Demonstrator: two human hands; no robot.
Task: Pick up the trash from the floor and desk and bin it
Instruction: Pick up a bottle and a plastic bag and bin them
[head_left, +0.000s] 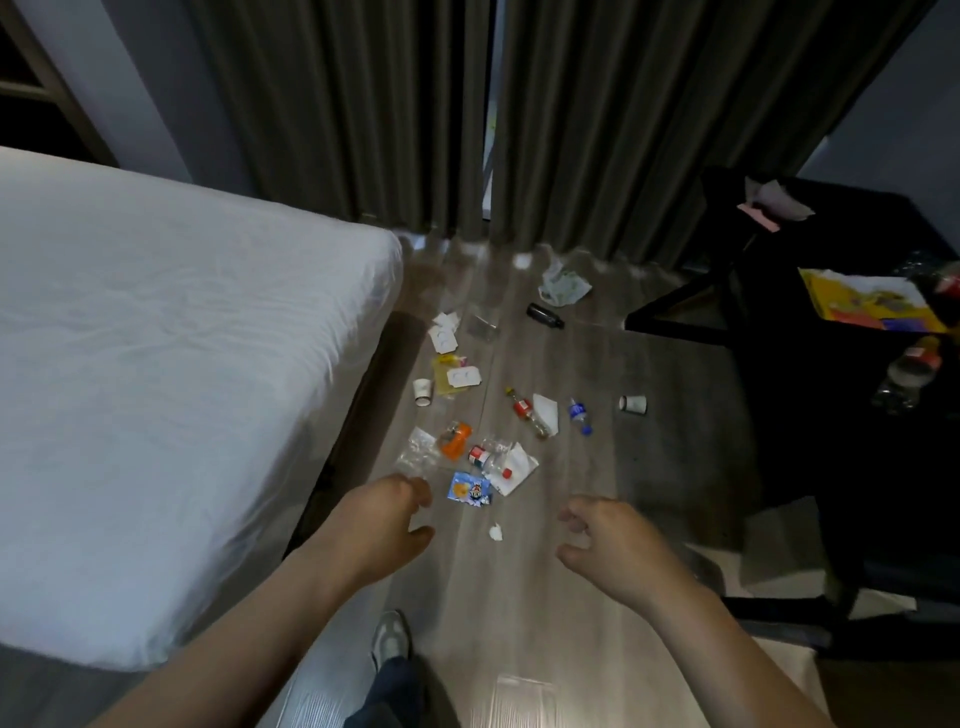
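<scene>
One white bed (182, 389) fills the left; wooden floor (571, 613) beside it carries scattered trash (457, 440); dark desk (857, 234) at right bears yellow paper (852, 304). Left hand (384, 519) and right hand (608, 540) hover over the floor, fingers loosely curled, empty; blue wrapper (470, 488) lies just beyond.

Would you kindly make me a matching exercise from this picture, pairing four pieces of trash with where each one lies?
Things:
1. dark bottle
2. blue wrapper
3. crumpled paper
4. orange bottle

Places:
A. on the black desk
B. on the floor, beside the clear plastic bag
C. on the floor, far off near the curtain
D. on the floor, just beyond the left hand

Pairs: 1-C, 2-D, 3-A, 4-B.
</scene>
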